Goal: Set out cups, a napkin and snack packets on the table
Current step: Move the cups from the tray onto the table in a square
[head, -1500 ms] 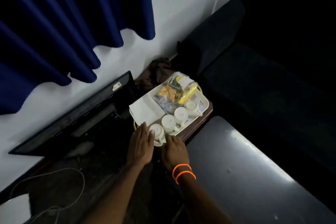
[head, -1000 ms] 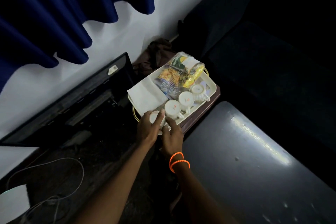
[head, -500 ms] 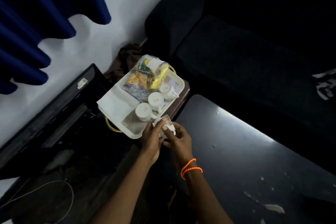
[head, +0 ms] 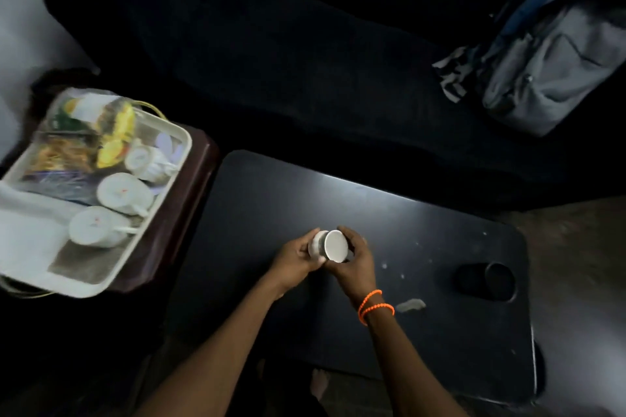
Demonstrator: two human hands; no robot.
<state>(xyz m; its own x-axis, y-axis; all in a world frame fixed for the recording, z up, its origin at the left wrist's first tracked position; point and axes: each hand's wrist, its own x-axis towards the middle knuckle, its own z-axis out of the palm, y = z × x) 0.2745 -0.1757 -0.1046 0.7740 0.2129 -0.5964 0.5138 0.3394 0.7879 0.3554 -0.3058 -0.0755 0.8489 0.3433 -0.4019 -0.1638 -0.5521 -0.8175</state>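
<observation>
Both hands are closed around one white cup (head: 333, 246), holding it tilted on its side above the dark counter (head: 440, 247); the left hand (head: 297, 256) grips one end, the right hand (head: 355, 259), with orange bands at the wrist, cups the other. Whether the pale round face towards me is its base or mouth is hard to say. Off to the left, a cream tray (head: 111, 278) holds three more cups (head: 101, 227), a white napkin (head: 23, 230) and blurred snack packets (head: 84, 132).
</observation>
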